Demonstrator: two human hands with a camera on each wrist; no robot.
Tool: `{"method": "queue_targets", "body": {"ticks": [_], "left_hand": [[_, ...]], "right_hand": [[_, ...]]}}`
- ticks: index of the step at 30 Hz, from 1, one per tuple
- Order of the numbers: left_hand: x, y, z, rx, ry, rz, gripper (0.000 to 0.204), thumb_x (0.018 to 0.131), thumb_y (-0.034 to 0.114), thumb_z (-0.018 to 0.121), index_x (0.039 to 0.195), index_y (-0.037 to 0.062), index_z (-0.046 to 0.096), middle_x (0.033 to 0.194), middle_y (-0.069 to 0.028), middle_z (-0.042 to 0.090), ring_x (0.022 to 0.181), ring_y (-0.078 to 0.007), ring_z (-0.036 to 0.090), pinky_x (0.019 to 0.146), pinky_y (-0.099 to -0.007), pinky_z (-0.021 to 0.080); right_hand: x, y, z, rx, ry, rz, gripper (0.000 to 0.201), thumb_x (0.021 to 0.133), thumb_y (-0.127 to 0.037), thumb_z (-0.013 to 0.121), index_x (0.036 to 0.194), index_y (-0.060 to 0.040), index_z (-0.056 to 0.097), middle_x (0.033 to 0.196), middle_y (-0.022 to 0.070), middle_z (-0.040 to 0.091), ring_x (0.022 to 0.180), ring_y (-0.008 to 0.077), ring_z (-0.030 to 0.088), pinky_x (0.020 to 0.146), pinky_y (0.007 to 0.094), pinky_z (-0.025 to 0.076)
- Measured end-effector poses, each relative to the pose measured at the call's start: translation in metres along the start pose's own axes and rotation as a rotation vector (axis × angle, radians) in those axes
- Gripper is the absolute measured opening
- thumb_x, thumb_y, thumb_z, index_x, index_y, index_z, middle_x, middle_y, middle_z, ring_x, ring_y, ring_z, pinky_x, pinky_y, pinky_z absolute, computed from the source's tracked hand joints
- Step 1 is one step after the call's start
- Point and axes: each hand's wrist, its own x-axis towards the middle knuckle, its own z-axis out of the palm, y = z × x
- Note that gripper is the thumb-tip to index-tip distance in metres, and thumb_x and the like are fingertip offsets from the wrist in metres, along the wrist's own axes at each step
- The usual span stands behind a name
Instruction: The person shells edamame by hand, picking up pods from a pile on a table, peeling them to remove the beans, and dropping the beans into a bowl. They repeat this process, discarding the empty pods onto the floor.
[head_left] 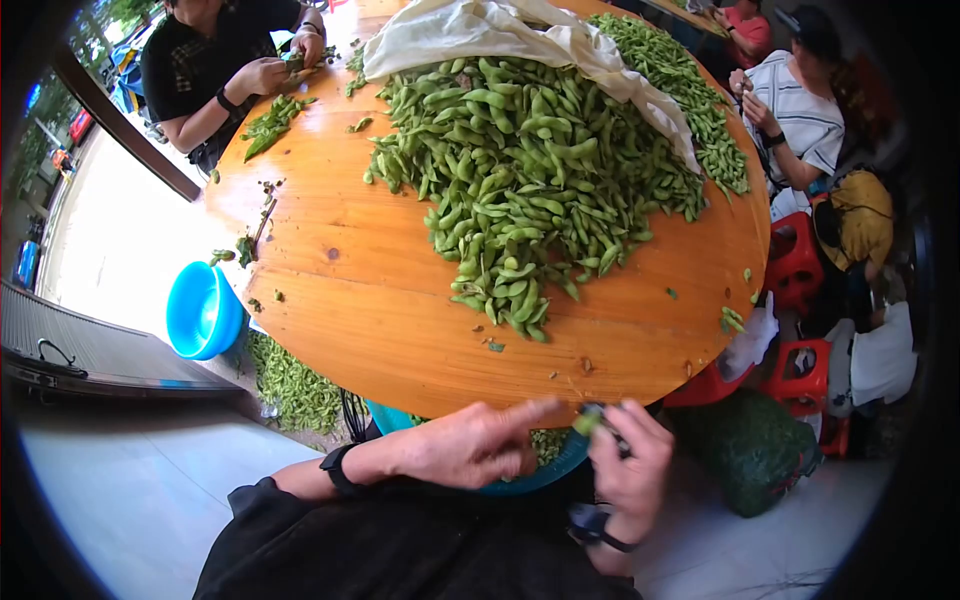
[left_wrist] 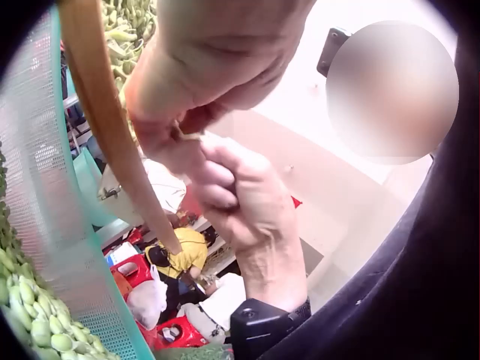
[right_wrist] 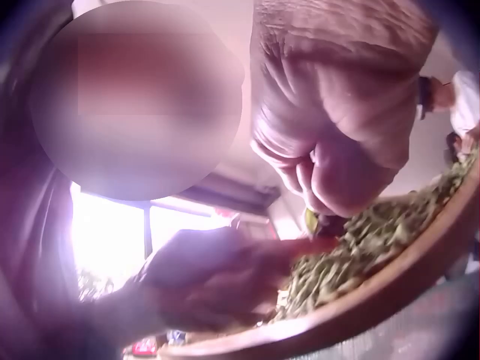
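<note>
At the near table edge my right hand [head_left: 632, 460] pinches a green soybean pod [head_left: 588, 420]. A small dark object [head_left: 622, 448] shows among its fingers; its kind cannot be told. My left hand [head_left: 478, 445] reaches across, index finger stretched toward the pod and the other fingers bent loosely. The left wrist view shows both hands meeting, with a thin pale bit [left_wrist: 187, 136] where their fingers come together. In the right wrist view the pod [right_wrist: 310, 220] peeks out below my right fingers. Beneath the hands stands a teal basket [head_left: 575, 455] containing pods.
A large heap of soybean pods [head_left: 530, 150] lies on the round wooden table [head_left: 340, 290], partly under white cloth [head_left: 480, 30]. A blue basin [head_left: 203, 310] and more pods [head_left: 295, 385] are at left. Two people [head_left: 205, 70] [head_left: 795, 100] sit across; red stools [head_left: 795, 265] stand right.
</note>
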Motion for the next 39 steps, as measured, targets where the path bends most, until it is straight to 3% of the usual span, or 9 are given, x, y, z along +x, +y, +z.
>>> {"method": "queue_targets", "body": {"ticks": [3,6,10,17,20,22,25,36,39], "left_hand": [[0.000,0.005,-0.023,0.441,0.068,0.281,0.042,0.085,0.001,0.060,0.127,0.0025,0.058,0.093,-0.0179,0.070,0.075,-0.0362,0.068,0.066,-0.0417,0.056],[0.014,0.001,-0.050,0.856,0.423,0.040,0.039,0.082,-0.003,0.060,0.118,0.0083,0.067,0.094,-0.0131,0.066,0.081,-0.0343,0.067,0.067,-0.0408,0.057],[0.030,-0.013,-0.066,1.013,0.423,0.061,0.030,0.082,0.002,0.062,0.110,0.0076,0.068,0.104,-0.0102,0.061,0.091,-0.0309,0.064,0.072,-0.0403,0.055],[0.028,-0.018,-0.070,0.998,0.432,0.067,0.026,0.081,0.003,0.065,0.106,0.0067,0.068,0.097,-0.0109,0.060,0.088,-0.0320,0.064,0.072,-0.0395,0.056],[0.018,-0.005,-0.061,0.757,0.535,0.179,0.021,0.081,0.001,0.070,0.102,0.0049,0.068,0.090,-0.0085,0.063,0.082,-0.0250,0.067,0.070,-0.0351,0.056],[0.011,0.000,-0.054,0.191,0.469,-0.047,0.014,0.084,0.000,0.073,0.096,0.0026,0.067,0.088,-0.0043,0.067,0.076,-0.0143,0.066,0.069,-0.0298,0.055],[0.003,-0.005,-0.038,-0.404,0.453,-0.116,0.010,0.086,0.000,0.073,0.093,0.0016,0.067,0.088,-0.0011,0.069,0.077,-0.0072,0.063,0.070,-0.0259,0.054],[0.001,-0.025,-0.017,-0.520,0.548,0.009,0.010,0.087,0.000,0.073,0.092,0.0028,0.064,0.089,-0.0009,0.066,0.080,-0.0079,0.061,0.075,-0.0251,0.051],[0.001,-0.029,-0.018,-1.004,0.346,-0.180,0.015,0.089,-0.003,0.069,0.099,0.0040,0.061,0.083,-0.0013,0.065,0.073,-0.0094,0.060,0.069,-0.0250,0.051]], "right_hand": [[-0.026,0.014,-0.084,-0.240,-0.330,0.019,0.022,0.071,0.003,0.066,0.092,0.0048,0.066,0.073,0.0154,0.058,0.062,0.0308,0.061,0.057,0.0361,0.048],[-0.049,0.026,-0.115,-0.357,-0.274,0.268,0.025,0.071,0.003,0.063,0.096,0.0057,0.066,0.071,0.0181,0.059,0.063,0.0326,0.062,0.058,0.0384,0.047],[-0.041,0.029,-0.104,-0.341,-0.226,0.295,0.028,0.073,0.003,0.062,0.100,0.0058,0.066,0.074,0.0191,0.059,0.064,0.0338,0.062,0.059,0.0390,0.047],[0.017,0.011,-0.015,-0.026,-0.176,-0.019,0.020,0.080,0.004,0.063,0.100,0.0049,0.066,0.076,0.0164,0.059,0.062,0.0294,0.061,0.057,0.0337,0.047],[0.033,0.002,0.033,0.229,-0.105,0.045,0.020,0.086,0.004,0.061,0.105,0.0076,0.065,0.077,0.0110,0.059,0.061,0.0173,0.059,0.054,0.0288,0.045],[0.035,-0.001,0.057,0.479,-0.109,0.150,0.021,0.091,0.003,0.058,0.111,0.0094,0.064,0.079,0.0036,0.057,0.061,0.0061,0.055,0.053,0.0228,0.043],[0.034,-0.014,0.070,0.829,-0.218,0.288,0.023,0.096,-0.001,0.057,0.116,0.0105,0.061,0.083,0.0008,0.053,0.059,0.0041,0.050,0.049,0.0215,0.041],[0.031,-0.007,0.070,0.777,-0.213,0.257,0.021,0.097,-0.001,0.057,0.115,0.0110,0.060,0.085,0.0014,0.049,0.058,0.0047,0.048,0.047,0.0215,0.039],[0.031,0.003,0.059,1.044,-0.333,0.308,0.019,0.096,0.001,0.057,0.112,0.0106,0.061,0.086,0.0014,0.050,0.058,0.0045,0.048,0.047,0.0214,0.037]]}}
